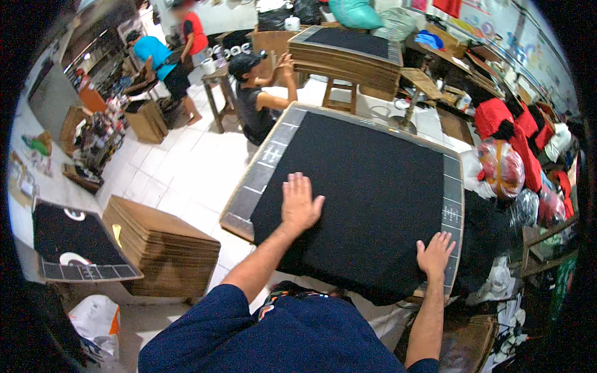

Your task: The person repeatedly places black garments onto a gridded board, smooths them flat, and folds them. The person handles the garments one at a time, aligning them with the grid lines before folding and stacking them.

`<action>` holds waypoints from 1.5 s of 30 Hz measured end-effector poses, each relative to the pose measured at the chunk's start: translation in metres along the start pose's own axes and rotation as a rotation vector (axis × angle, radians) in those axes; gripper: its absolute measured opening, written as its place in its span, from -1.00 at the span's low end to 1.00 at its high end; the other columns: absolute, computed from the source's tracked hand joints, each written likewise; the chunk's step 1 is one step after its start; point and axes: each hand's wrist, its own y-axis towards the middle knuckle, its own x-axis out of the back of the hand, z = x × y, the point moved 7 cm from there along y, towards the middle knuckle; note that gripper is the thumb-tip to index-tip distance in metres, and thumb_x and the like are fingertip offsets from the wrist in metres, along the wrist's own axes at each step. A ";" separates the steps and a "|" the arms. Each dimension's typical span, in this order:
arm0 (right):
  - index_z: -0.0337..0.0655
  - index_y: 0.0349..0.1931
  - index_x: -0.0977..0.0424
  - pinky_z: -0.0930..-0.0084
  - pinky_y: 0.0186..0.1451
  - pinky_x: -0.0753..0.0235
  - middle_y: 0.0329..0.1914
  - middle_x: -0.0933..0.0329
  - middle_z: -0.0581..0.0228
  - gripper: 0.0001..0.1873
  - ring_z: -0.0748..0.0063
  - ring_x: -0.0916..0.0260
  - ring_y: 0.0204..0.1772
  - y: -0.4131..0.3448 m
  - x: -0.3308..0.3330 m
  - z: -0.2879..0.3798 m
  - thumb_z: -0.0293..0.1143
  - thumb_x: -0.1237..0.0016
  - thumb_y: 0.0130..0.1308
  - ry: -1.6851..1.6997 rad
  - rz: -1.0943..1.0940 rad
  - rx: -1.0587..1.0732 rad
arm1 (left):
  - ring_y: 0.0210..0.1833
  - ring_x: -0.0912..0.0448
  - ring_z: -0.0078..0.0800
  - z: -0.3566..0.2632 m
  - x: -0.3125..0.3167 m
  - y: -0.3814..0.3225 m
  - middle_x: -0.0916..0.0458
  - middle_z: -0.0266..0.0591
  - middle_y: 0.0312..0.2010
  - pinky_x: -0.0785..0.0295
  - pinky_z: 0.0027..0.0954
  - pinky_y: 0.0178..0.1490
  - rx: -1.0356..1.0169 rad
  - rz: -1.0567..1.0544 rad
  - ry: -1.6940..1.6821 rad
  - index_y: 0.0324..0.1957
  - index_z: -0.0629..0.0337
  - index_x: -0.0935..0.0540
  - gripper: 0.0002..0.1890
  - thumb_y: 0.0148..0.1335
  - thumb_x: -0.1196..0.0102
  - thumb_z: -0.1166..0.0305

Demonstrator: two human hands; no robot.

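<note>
Black fabric (pixel 368 186) lies flat over a board (pixel 247 186) in front of me, its near edge hanging over the board's front. White ruled marks run along the board's grey left and right margins. My left hand (pixel 300 201) rests palm down on the left part of the fabric, fingers together and thumb apart. Near the right edge, my right hand (pixel 436 254) lies palm down with spread fingers, close to the marked margin. Neither hand grips anything. More black cloth (pixel 482 238) hangs at the board's right side.
A stack of brown boards (pixel 163 247) stands at left beside a printed black panel (pixel 70 233). Beyond my board, a person in a black cap (pixel 254 98) crouches near another board stack (pixel 345 60). Two more people are farther back. Red bundles (pixel 503 163) pile up at right.
</note>
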 end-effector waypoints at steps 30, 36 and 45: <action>-0.49 0.21 -0.39 0.06 0.46 -0.31 0.17 -0.46 -0.24 -0.52 -0.24 -0.36 0.31 0.072 0.107 0.641 -0.28 -0.03 0.46 0.693 -0.608 0.893 | 0.41 -0.45 0.09 0.437 0.054 -0.408 -0.48 0.25 0.34 -0.33 -0.10 0.47 0.926 0.456 -0.618 0.42 0.36 -0.39 -0.30 0.38 -0.17 0.13; -0.57 0.32 -0.34 0.15 0.57 -0.24 0.39 -0.39 -0.29 -0.19 -0.27 -0.30 0.46 0.096 0.011 0.764 0.00 -0.10 0.29 0.206 -0.011 0.430 | 0.43 -0.44 0.06 0.491 0.055 -0.384 -0.48 0.23 0.35 -0.31 -0.13 0.49 0.964 0.511 -0.650 0.42 0.37 -0.40 -0.32 0.38 -0.18 0.15; -0.51 0.38 -0.31 0.06 0.68 0.06 0.50 -0.16 -0.51 -0.17 -0.31 0.02 0.64 0.103 -0.049 0.740 -0.11 -0.09 0.19 0.226 -0.007 0.100 | 0.25 -0.61 0.06 0.579 0.069 -0.354 -0.56 0.27 0.26 -0.48 -0.13 0.31 1.154 0.310 -0.641 0.40 0.39 -0.41 -0.33 0.38 -0.20 0.17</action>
